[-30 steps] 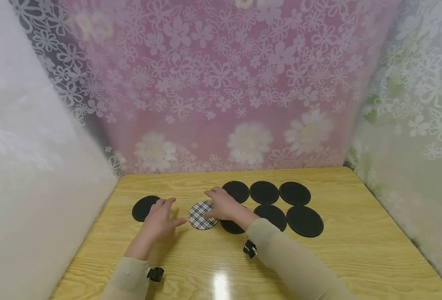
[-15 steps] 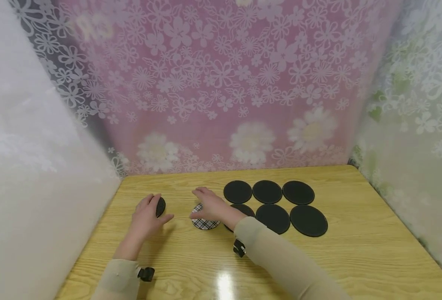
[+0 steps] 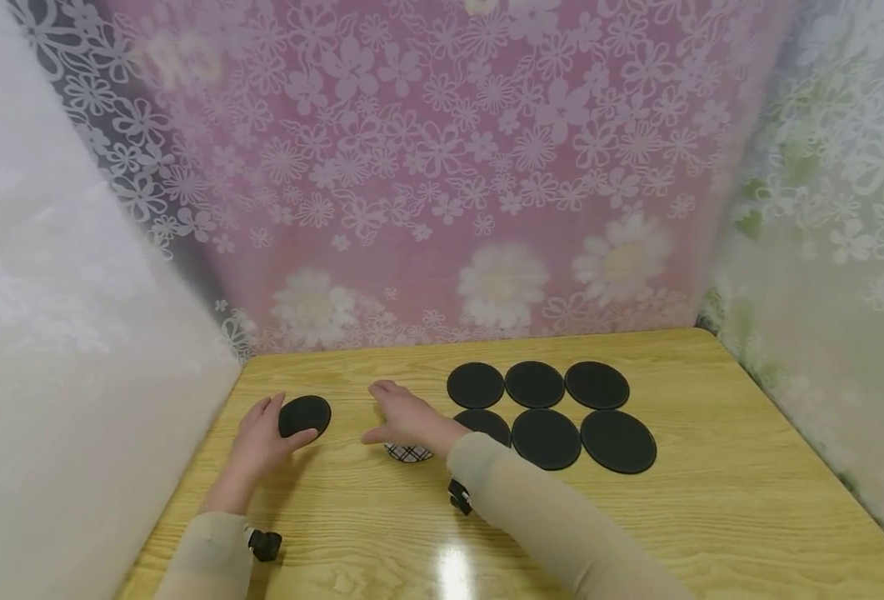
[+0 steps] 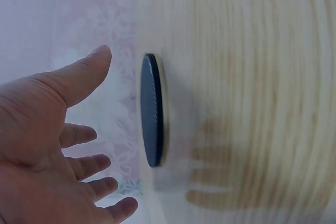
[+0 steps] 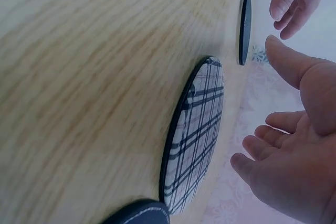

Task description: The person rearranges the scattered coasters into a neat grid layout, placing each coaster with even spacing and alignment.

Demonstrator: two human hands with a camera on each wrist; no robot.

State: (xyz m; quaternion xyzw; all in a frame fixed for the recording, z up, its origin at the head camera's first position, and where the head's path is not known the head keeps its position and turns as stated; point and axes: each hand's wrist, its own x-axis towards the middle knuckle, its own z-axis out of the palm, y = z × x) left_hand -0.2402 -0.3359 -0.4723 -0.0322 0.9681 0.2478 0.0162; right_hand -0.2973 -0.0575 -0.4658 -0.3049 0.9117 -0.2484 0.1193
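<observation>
On the left of the table lies a round black coaster (image 3: 307,414), flat and apart from the others. My left hand (image 3: 254,442) is over its left edge, thumb and fingers spread; the left wrist view shows a gap between that hand (image 4: 58,135) and the coaster (image 4: 151,111). My right hand (image 3: 407,421) hovers above a coaster with a black-and-white plaid face (image 5: 197,135), hiding most of it in the head view. Its fingers are extended and hold nothing. In the right wrist view the plaid coaster's edge meets a black coaster (image 5: 142,214).
Several black coasters form two rows on the right, among them a back one (image 3: 535,384) and a front one (image 3: 618,442). The wooden table (image 3: 719,500) is bounded by a pink floral curtain (image 3: 427,208) behind and pale sheets at both sides.
Both hands have moved left. My left hand has passed across the lone black coaster, uncovering most of it; my right hand now covers more of the plaid one. The coasters stay put.
</observation>
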